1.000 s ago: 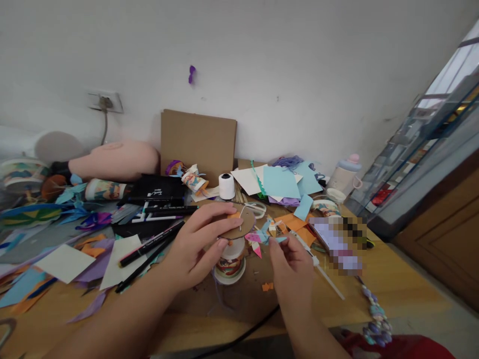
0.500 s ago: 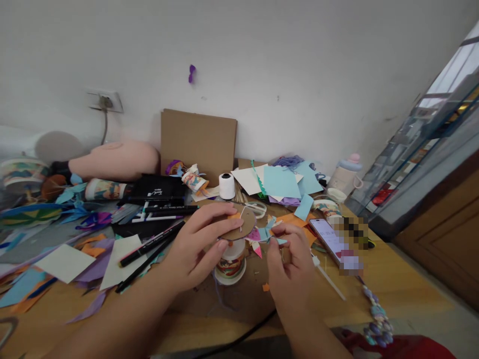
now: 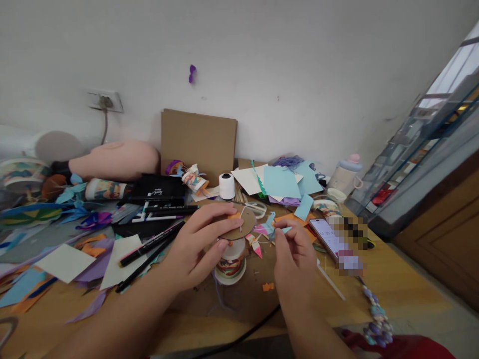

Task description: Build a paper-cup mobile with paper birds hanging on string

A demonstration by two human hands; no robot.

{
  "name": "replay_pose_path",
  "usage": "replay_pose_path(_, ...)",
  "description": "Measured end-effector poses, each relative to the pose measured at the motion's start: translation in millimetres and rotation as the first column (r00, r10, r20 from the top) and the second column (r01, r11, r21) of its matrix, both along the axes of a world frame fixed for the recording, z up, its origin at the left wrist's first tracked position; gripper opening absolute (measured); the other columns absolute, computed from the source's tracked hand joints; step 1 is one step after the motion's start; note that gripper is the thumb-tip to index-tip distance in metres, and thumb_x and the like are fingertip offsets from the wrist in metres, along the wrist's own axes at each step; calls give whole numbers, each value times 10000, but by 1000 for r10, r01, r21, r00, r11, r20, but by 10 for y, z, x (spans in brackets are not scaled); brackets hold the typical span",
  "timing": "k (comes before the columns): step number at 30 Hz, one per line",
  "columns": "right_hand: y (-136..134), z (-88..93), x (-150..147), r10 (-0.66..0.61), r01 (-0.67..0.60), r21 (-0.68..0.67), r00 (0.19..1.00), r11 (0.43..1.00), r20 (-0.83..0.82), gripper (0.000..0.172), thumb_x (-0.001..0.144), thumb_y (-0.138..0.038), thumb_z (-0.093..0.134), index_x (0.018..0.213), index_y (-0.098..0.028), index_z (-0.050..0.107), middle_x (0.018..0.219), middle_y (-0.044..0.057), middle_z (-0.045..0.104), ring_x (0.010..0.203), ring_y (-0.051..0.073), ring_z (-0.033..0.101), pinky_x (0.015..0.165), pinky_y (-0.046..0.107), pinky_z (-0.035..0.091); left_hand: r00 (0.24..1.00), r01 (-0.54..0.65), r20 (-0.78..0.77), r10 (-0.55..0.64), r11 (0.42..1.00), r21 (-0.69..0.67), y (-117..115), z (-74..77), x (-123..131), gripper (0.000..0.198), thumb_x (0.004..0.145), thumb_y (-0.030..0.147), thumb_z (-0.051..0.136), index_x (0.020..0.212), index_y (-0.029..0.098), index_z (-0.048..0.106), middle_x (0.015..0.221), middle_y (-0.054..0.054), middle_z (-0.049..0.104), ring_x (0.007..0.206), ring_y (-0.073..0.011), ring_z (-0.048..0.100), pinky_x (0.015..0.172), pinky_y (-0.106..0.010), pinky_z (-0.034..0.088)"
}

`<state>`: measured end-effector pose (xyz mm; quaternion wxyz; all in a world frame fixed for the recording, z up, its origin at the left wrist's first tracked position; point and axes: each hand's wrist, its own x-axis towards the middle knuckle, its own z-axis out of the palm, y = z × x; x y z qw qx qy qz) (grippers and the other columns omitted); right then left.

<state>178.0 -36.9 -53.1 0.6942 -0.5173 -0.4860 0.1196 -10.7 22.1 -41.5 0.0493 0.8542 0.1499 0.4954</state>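
Note:
My left hand (image 3: 196,242) is closed on the edge of a round cardboard disc (image 3: 248,222), with fingers on top and the thumb below. A white string crosses the disc, and a bit of orange shows on it. Under the disc, a patterned paper cup (image 3: 229,265) stands on the table. My right hand (image 3: 295,252) pinches a folded light-blue paper piece (image 3: 272,232) just right of the disc. Between the disc and that hand hangs or lies a small pink and white folded paper piece (image 3: 256,245); its support is not clear.
Markers (image 3: 149,244) and paper scraps lie to the left. Behind are a white thread spool (image 3: 226,186), a cardboard sheet (image 3: 198,144) and blue paper (image 3: 282,182). A phone (image 3: 329,242) with a beaded strap and a bottle (image 3: 343,177) are on the right.
My right hand has shifted slightly right, and the light-blue paper piece has turned and moved a little away from the disc. My left hand and the disc have stayed in place.

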Motion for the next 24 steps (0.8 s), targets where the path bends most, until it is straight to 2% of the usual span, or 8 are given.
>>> replay_pose_path(8, -86, -41, 29, 13, -10, 55, 998, 998, -55, 259, 880, -220, 566, 652, -223, 444, 871, 9, 592, 816, 171, 538, 715, 290, 384, 1000, -1, -7, 1, 1000, -8, -4, -3, -9, 370, 961, 189, 430, 1303, 199, 572, 1330, -126, 554, 1232, -291, 533, 1044, -482, 463)
replay_pose_path(12, -179, -158, 70, 41, -41, 55, 999, 998, 17, 281, 883, -199, 565, 637, -220, 432, 868, 9, 596, 824, 176, 543, 737, 298, 385, 1000, -14, 4, 14, 1000, -12, 2, -8, -14, 370, 957, 202, 436, 1296, 222, 585, 1319, -116, 570, 1228, -285, 542, 1044, -466, 469)
replay_pose_path(15, -259, -254, 73, 138, -138, -5, 990, 990, 16, 278, 877, -181, 570, 637, -217, 436, 868, 7, 611, 792, 167, 545, 695, 287, 381, 1000, -5, 4, 6, 1000, -17, 7, -19, -11, 381, 952, 192, 445, 1307, 228, 578, 1314, -116, 569, 1230, -277, 538, 1046, -465, 462)
replay_pose_path(18, -311, -325, 43, 268, -271, -53, 961, 961, -64, 265, 874, -182, 571, 638, -217, 455, 840, 6, 613, 762, 162, 545, 674, 284, 390, 1000, -6, 1, 6, 1000, -20, 5, -20, -8, 377, 953, 199, 447, 1305, 229, 577, 1316, -120, 572, 1228, -280, 541, 1038, -472, 465)
replay_pose_path(20, -326, -356, 13, 364, -377, -69, 920, 924, -148, 261, 873, -203, 582, 638, -216, 470, 819, 8, 610, 728, 157, 536, 651, 281, 395, 1000, -20, 6, 20, 1000, -18, 1, -15, -5, 373, 953, 202, 442, 1296, 235, 584, 1312, -117, 581, 1222, -279, 548, 1033, -470, 469)
replay_pose_path(24, -311, -395, -53, 518, -567, -47, 780, 822, -352, 268, 846, -267, 638, 627, -213, 495, 735, 3, 605, 675, 152, 523, 625, 276, 413, 1000, -21, 5, 21, 1000, -10, -1, -8, -1, 380, 949, 202, 440, 1301, 237, 580, 1307, -116, 585, 1215, -277, 552, 1029, -467, 473)
